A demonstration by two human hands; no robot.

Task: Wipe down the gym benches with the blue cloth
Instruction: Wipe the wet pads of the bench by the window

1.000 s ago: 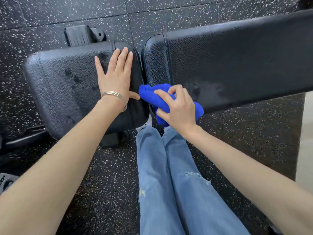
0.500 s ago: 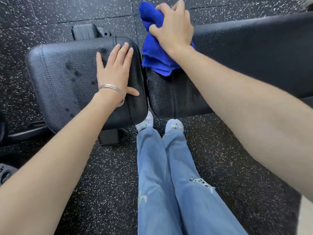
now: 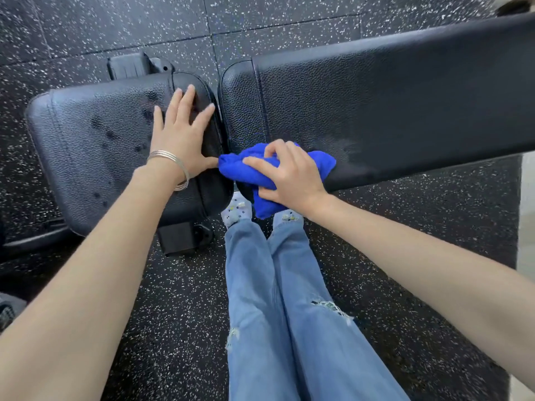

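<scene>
A black padded gym bench lies across the view in two parts: a short seat pad (image 3: 95,146) on the left and a long back pad (image 3: 390,102) on the right. Wet spots dot the seat pad. My left hand (image 3: 182,134), with thin bangles at the wrist, rests flat with spread fingers on the right end of the seat pad. My right hand (image 3: 289,175) grips the bunched blue cloth (image 3: 246,172) and presses it on the near left corner of the back pad. Part of the cloth hangs over the pad's near edge. A damp smear shows just right of the cloth.
The floor (image 3: 179,314) is black rubber with white speckles. My legs in light blue jeans (image 3: 278,299) stand close to the gap between the pads. A black frame bracket (image 3: 179,238) sticks out under the seat pad, and another frame piece (image 3: 130,65) shows behind it.
My right hand has drawn the blue cloth from the far edge of the back pad toward me to its near left corner. My left hand has stayed on the seat pad.
</scene>
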